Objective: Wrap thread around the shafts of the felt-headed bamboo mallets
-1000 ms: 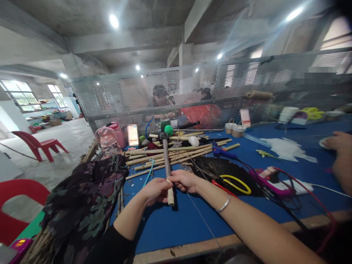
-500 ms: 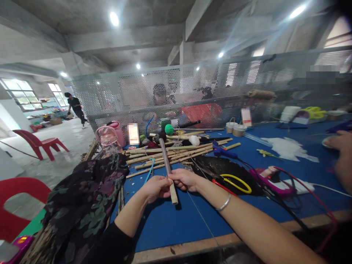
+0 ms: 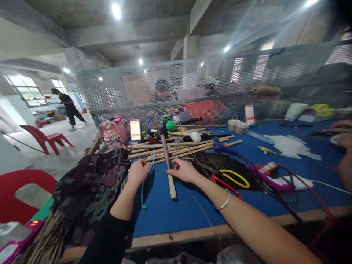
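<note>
A wooden stick (image 3: 171, 179) with a dark head at its far end lies on the blue table (image 3: 170, 216), pointing away from me. My right hand (image 3: 184, 171) pinches the stick near its middle, and a silver bangle sits on that wrist. My left hand (image 3: 139, 171) is off the stick, to its left, with fingers curled round a thin blue cord (image 3: 142, 192) that trails toward me. A fine wire (image 3: 205, 216) runs from near my right hand to the table's front edge.
A pile of bamboo sticks (image 3: 178, 148) lies behind my hands, a dark flowered cloth (image 3: 88, 183) to the left. Yellow and red loops (image 3: 233, 178), a blue glue gun (image 3: 224, 148) and cables lie right. Another person's hand (image 3: 343, 145) is at far right. A perforated screen (image 3: 192, 88) backs the table.
My left hand let go of the stick and moved left to the blue cord. The stick's near end dropped onto the table. A person walked into view at far left.
</note>
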`<state>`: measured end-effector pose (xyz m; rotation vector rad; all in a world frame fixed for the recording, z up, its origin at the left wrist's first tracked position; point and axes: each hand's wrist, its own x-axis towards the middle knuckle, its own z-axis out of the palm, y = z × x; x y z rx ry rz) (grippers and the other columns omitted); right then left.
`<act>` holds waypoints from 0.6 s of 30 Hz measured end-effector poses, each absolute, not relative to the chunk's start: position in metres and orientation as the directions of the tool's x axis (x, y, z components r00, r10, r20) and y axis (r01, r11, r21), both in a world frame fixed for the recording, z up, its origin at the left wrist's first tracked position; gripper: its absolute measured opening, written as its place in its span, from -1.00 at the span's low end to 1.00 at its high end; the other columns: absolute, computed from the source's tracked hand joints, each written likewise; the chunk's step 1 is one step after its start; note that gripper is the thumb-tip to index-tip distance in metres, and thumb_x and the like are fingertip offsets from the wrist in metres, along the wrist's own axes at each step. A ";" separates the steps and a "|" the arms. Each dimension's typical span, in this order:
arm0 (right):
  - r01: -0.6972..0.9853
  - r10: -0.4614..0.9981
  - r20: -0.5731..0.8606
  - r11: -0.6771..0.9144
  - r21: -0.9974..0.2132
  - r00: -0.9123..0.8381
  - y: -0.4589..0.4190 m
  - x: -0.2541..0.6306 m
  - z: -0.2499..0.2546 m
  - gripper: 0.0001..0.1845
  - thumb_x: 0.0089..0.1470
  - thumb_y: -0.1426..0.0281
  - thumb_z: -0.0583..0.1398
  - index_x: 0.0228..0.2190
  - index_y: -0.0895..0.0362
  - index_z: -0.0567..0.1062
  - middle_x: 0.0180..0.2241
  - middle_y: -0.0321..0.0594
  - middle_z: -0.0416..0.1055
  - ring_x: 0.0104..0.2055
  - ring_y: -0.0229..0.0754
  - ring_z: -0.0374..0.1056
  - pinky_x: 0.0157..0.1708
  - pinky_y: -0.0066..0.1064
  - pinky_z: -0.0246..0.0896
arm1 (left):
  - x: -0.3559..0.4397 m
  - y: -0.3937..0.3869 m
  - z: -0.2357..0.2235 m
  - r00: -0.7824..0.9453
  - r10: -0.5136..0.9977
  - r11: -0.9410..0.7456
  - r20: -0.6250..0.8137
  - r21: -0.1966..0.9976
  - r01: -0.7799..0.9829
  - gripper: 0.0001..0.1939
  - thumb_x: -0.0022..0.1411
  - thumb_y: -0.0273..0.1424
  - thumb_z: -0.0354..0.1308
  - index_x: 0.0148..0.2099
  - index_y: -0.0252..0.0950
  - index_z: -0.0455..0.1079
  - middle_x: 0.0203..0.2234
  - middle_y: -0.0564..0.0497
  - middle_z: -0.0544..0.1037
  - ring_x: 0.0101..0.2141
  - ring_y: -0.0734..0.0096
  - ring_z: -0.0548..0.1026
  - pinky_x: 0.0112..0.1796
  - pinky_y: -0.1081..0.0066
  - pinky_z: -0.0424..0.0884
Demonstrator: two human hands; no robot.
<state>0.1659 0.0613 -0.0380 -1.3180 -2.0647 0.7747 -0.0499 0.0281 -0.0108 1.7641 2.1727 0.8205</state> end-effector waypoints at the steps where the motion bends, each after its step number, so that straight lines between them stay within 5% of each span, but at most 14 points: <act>1: 0.580 0.920 0.195 0.369 -0.726 -0.341 0.062 0.167 -0.037 -0.57 -0.15 0.10 0.26 -0.29 0.12 0.40 -0.45 -0.30 0.36 -0.47 -0.29 0.21 -0.47 -0.48 0.02 | -0.053 0.027 -0.012 -0.250 0.961 0.157 0.117 0.514 0.843 -0.69 0.02 -0.13 0.12 -0.47 -0.29 0.40 -0.50 -0.12 0.53 -0.37 0.22 0.48 -0.37 0.41 0.25; 5: 0.481 0.910 0.328 0.412 -0.774 -0.253 0.065 0.173 -0.034 -0.67 -0.08 0.19 0.22 -0.30 0.14 0.38 -0.37 -0.23 0.37 -0.34 -0.23 0.26 -0.29 -0.41 0.12 | -0.058 0.023 -0.014 -0.223 0.975 0.191 0.010 0.482 0.855 -0.78 -0.15 -0.25 0.26 -0.59 -0.28 0.37 -0.51 -0.17 0.53 -0.34 0.12 0.48 -0.36 0.39 0.25; 8: 0.440 0.917 0.357 0.398 -0.805 -0.176 0.064 0.179 -0.030 -0.71 -0.05 0.26 0.19 -0.28 0.16 0.36 -0.38 -0.23 0.36 -0.34 -0.23 0.26 -0.25 -0.38 0.16 | -0.060 0.021 -0.010 -0.248 0.968 0.187 0.039 0.547 0.816 -0.82 -0.05 -0.37 0.14 -0.62 -0.30 0.32 -0.54 -0.18 0.50 -0.35 0.16 0.48 -0.37 0.41 0.24; 12: 0.501 0.879 0.453 0.463 -0.731 -0.151 0.045 0.179 -0.019 -0.77 -0.01 0.37 0.14 -0.25 0.17 0.36 -0.33 -0.17 0.37 -0.29 -0.18 0.29 -0.20 -0.32 0.19 | -0.059 0.005 -0.001 -0.242 0.970 0.183 -0.008 0.679 0.711 -0.79 0.07 -0.36 -0.03 -0.53 -0.32 0.31 -0.68 -0.03 0.39 -0.61 0.39 0.39 -0.55 0.47 0.21; 15: 0.483 0.733 0.558 0.678 -0.554 -0.389 0.017 0.165 -0.008 -0.54 -0.05 0.55 0.07 -0.05 0.15 0.31 -0.06 -0.08 0.32 -0.04 -0.11 0.24 -0.03 -0.26 0.14 | -0.045 -0.017 0.003 -0.229 0.973 0.168 -0.035 0.787 0.594 -0.82 0.07 -0.35 -0.02 -0.26 -0.28 0.28 -0.68 0.13 0.35 -0.73 0.54 0.26 -0.65 0.54 0.15; 18: 0.297 0.515 0.528 0.845 -0.444 -0.675 -0.012 0.144 -0.003 -0.27 -0.13 0.66 0.02 0.13 0.13 0.13 0.12 -0.07 0.16 0.15 -0.11 0.10 0.11 -0.23 0.04 | -0.025 -0.042 0.002 -0.135 0.987 0.121 -0.089 0.961 0.248 -0.81 0.04 -0.36 0.02 -0.24 -0.25 0.19 -0.76 0.21 0.28 -0.79 0.57 0.17 -0.72 0.57 0.06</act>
